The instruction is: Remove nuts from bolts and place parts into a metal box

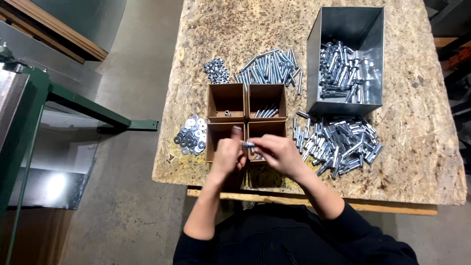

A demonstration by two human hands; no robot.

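Both hands meet over the near compartments of the cardboard divider box [247,121]. Left hand [227,156] is curled closed, right hand [280,153] pinches; between them a small metal bolt [248,145], mostly covered by fingers, so exact shape is hard to make out. Near compartments hidden under the hands. Far-left compartment holds one small piece, far-right a few bolts. Left of the box: flat washers [190,142]. Beyond it: nuts [217,70] and long zinc bolts [271,67]. Right: heap of sleeve anchors [338,142], and a grey sheet-metal bin [345,27] with more. Rough chipboard table [417,137].
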